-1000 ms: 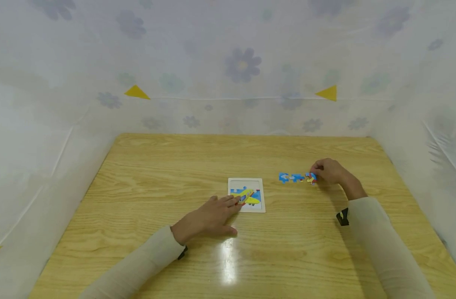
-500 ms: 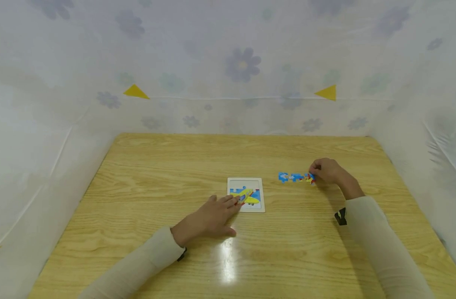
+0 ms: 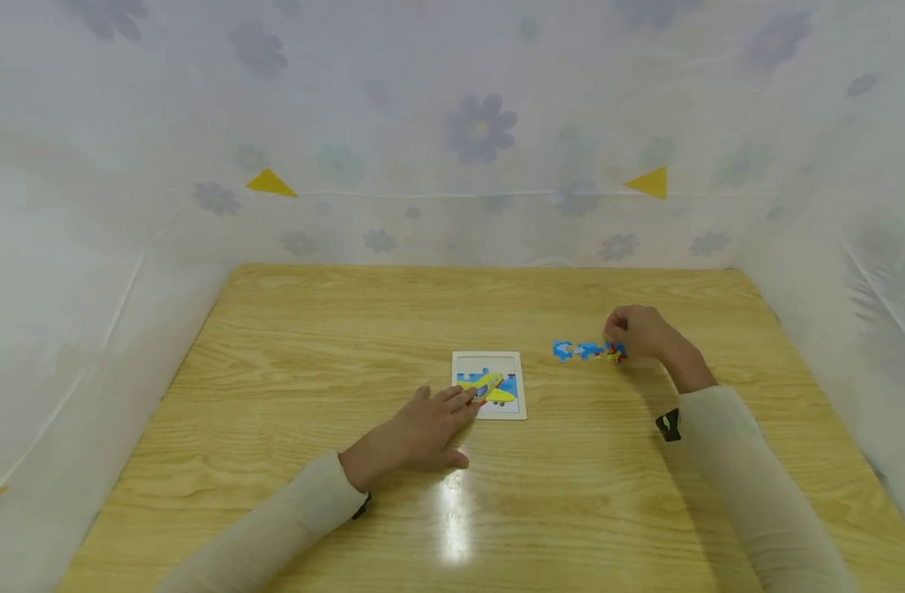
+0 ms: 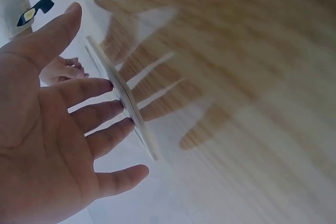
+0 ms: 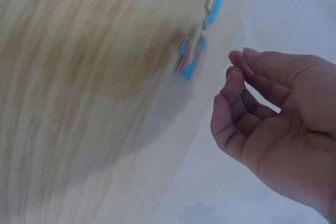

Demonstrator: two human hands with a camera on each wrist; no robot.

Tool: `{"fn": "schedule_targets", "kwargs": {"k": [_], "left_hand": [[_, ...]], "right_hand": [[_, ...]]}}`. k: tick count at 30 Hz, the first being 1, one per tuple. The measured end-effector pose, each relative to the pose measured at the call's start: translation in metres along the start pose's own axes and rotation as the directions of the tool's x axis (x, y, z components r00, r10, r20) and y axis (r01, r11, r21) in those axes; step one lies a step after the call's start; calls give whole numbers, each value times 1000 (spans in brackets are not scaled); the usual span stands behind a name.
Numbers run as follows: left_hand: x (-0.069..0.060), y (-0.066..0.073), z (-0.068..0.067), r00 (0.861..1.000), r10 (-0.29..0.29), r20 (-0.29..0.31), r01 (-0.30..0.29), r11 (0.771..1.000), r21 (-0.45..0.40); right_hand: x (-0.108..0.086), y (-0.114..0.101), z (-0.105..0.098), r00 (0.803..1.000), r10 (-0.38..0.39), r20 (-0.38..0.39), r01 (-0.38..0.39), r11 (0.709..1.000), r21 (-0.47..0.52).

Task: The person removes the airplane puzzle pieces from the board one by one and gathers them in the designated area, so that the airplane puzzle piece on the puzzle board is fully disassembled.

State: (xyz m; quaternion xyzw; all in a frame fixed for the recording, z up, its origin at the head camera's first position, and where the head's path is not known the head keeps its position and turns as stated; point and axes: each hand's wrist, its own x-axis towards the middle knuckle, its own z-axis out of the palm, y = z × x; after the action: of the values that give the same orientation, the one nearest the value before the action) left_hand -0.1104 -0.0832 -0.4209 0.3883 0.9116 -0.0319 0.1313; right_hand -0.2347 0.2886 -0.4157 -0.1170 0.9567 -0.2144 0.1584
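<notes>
The white-framed puzzle board lies on the table, with a yellow airplane on blue in its lower part. My left hand is spread, its fingertips on the board's lower left; in the left wrist view three fingers touch the board's edge. My right hand hovers just beside and above a blue, yellow and red piece. The right wrist view shows this hand loosely curled, thumb near the index finger, nothing visible between them, apart from the piece.
Left of that piece, other blue pieces lie in a row, right of and a little behind the board. The wooden table is bordered by flower-patterned white sheets bearing yellow triangles.
My right hand has moved slightly left and up from the right-hand piece, which has shifted a little. My left hand has stayed on the board.
</notes>
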Motion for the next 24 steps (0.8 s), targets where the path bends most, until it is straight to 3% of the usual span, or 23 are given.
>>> {"fn": "schedule_targets", "kwargs": {"k": [7, 14, 24], "left_hand": [[-2, -1, 1, 1000, -2, -7, 2, 1000, -13], [-3, 0, 1, 1000, -3, -11, 3, 1000, -26], [-8, 2, 0, 1000, -6, 3, 6, 999, -46]], "right_hand": [[8, -23, 6, 997, -74, -9, 74, 997, 19], [14, -51, 13, 985, -162, -67, 162, 987, -8], [19, -91, 36, 969, -247, -26, 247, 969, 26]]}}
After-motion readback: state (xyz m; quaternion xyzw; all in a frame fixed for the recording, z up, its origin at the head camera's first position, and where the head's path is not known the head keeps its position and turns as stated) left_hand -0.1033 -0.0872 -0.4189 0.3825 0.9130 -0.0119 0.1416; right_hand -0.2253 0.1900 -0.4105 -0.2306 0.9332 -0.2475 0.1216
